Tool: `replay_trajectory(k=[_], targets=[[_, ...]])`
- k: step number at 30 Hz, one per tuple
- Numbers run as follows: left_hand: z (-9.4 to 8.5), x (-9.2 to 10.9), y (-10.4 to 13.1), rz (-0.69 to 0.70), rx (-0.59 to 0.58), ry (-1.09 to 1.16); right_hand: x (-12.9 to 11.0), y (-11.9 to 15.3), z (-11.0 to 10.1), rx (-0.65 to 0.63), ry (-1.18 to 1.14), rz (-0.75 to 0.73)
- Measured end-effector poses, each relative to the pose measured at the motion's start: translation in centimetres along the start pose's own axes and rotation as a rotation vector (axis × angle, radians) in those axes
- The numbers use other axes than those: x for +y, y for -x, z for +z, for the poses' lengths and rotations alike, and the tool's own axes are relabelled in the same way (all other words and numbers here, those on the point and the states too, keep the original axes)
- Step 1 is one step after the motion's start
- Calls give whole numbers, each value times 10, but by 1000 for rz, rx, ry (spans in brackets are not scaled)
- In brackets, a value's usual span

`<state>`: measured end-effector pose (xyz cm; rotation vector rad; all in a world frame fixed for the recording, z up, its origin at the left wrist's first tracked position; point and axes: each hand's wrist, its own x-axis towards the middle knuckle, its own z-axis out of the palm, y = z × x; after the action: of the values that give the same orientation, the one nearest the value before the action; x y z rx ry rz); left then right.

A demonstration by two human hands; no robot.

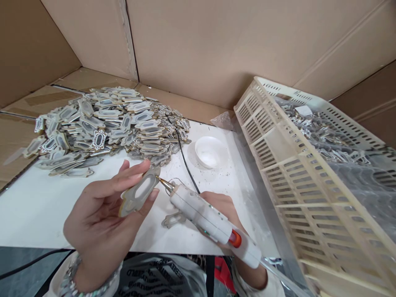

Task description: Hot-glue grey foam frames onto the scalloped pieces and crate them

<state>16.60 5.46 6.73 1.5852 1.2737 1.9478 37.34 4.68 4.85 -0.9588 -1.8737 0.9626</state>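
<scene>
Near the front edge of the white tabletop (37,210), the person's left hand (99,210) has a small grey frame plate (136,202) clamped by its edges, thumb along the near side, fingertips on the far one, palm half turned up. From where I stand, that edge grip seems chosen to leave the upper face bare for the glue gun (204,212). The gun slants in from four o'clock, its metal nozzle (165,184) at the plate's one o'clock end; whether it touches, I can't tell. The right hand (221,204) looks closed round the gun from behind, though most of its fingers are hidden. The wrists lie at seven and four o'clock, so both hands meet mid-table, probably for a steady, close view.

Taking the held plate as the dial's centre, a heap of similar plates (108,128) lies at eleven, likely for the left hand's easy reach. A loose plate (173,220) lies at four, a white dish (210,152) stands at two, and a slatted crate (275,142) at three.
</scene>
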Motion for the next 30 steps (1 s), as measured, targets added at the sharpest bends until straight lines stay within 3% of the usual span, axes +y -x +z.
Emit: replay_trajectory(k=[11, 18, 25, 30], targets=[[0, 3, 0, -85, 6, 15, 3, -2, 2, 8, -28, -11], [6, 6, -3, -128, 114, 8, 0, -1, 0, -3, -47, 12], [-6, 7, -2, -172, -45, 41, 5, -2, 2, 65, 26, 39], [-25, -9, -7, -185, -12, -58, 7, -3, 0, 114, 60, 29]])
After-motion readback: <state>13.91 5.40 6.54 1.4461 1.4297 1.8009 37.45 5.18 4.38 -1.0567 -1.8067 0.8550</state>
